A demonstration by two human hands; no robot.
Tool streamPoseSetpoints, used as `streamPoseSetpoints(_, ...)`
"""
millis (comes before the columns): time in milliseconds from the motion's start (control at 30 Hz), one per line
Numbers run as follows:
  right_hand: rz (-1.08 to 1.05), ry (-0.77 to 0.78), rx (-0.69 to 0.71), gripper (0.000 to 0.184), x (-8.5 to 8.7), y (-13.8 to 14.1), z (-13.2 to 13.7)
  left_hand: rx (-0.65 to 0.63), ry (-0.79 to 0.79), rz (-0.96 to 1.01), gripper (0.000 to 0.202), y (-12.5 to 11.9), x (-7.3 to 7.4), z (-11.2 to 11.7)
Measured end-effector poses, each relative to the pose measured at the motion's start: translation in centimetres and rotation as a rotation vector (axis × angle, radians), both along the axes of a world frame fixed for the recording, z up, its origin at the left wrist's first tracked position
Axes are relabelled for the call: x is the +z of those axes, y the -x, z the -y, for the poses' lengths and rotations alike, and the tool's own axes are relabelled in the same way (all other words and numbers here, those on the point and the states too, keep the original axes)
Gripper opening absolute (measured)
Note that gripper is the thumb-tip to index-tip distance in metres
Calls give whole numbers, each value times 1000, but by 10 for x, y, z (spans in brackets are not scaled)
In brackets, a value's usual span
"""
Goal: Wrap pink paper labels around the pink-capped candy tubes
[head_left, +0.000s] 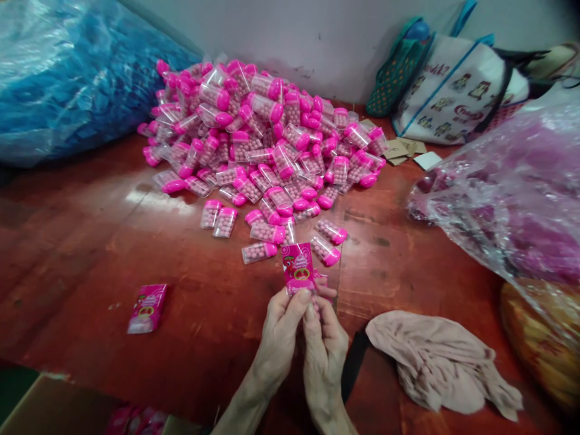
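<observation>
My left hand (278,326) is closed on a pink printed candy sleeve (298,266), thumb over its lower edge. Beside it, my right hand (325,338) is closed too, its thumb tip touching the left thumb. Between the right fingers show pink balls and a bit of pink cap, apparently a candy box (316,309), mostly hidden. Just beyond my hands lie clear candy boxes (259,252) with pink caps and pink balls inside. They spread from a large heap (263,133) against the wall. Off to the left lies one candy pack in a printed sleeve (147,308).
A clear bag of blue pieces (90,90) fills the back left. At right lie a clear bag with pink contents (507,187) and a crumpled cloth (444,356). A white tote bag (453,90) stands at the back. Below the table's front edge is a cardboard box (54,405).
</observation>
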State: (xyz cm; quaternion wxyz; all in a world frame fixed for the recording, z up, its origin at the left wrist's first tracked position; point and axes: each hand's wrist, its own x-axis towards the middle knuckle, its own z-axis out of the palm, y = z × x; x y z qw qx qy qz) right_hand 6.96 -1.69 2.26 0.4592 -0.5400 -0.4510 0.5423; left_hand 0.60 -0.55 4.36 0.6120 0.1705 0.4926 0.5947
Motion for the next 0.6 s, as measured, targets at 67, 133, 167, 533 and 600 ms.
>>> streamPoseSetpoints(67,3,18,42,25,6,-2,-2,-9,-4,-7,26,1,0,2)
streamPoseSetpoints(133,98,0,118,25,16,-8,-6,-4,-17,-13,27,4,0,3)
streamPoseSetpoints(167,198,-28,157,24,21,-12,-8,9,-24,-23,27,6,-1,4)
streamPoseSetpoints(533,-91,23,153,19,38,-32,-27,-358,-59,-27,17,20,15,12)
streamPoseSetpoints(600,-155,45,74,19,33,-32,-25,-304,-51,4,15,17,15,15)
